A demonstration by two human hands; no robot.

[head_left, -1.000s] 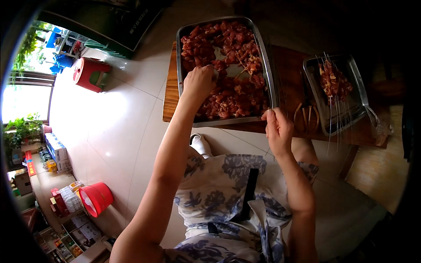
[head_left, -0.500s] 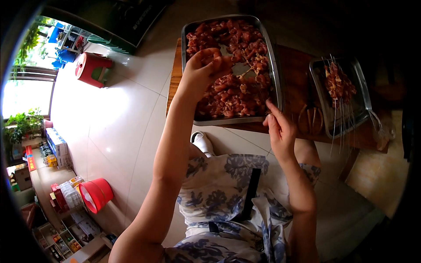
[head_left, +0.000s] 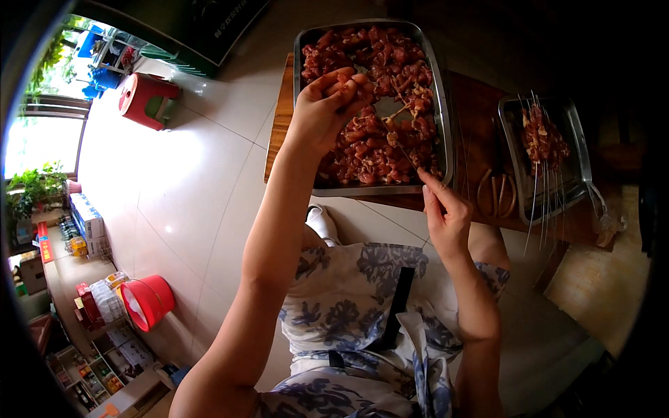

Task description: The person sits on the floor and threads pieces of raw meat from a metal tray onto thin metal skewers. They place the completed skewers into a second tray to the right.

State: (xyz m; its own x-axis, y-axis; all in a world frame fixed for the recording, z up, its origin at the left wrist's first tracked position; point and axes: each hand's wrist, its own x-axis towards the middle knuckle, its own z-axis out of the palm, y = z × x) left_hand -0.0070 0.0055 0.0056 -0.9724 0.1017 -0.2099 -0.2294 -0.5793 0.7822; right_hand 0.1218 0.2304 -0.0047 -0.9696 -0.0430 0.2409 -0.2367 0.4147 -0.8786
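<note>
A large metal tray (head_left: 447, 150) of cut raw meat (head_left: 369, 150) lies ahead of me. Over its left half, my left hand (head_left: 331, 104) has its fingers curled around what looks like a small piece of meat, mostly hidden by the fingers. My right hand (head_left: 448, 212), at the tray's near right corner, pinches the end of a thin metal skewer (head_left: 405, 155). The skewer slants up and left across the tray, with some light-coloured bits of meat near its far part.
On the right, a smaller metal tray (head_left: 511, 153) holds loaded meat skewers (head_left: 543, 139), their bare ends over its near rim. Scissors (head_left: 496, 195) lie between the trays on the wooden table (head_left: 279, 132). A red stool (head_left: 146, 101) and a red bucket (head_left: 148, 303) stand leftward.
My left hand has shifted slightly right and curled its fingers more. The skewer in my right hand shows more plainly now. The view has moved a little.
</note>
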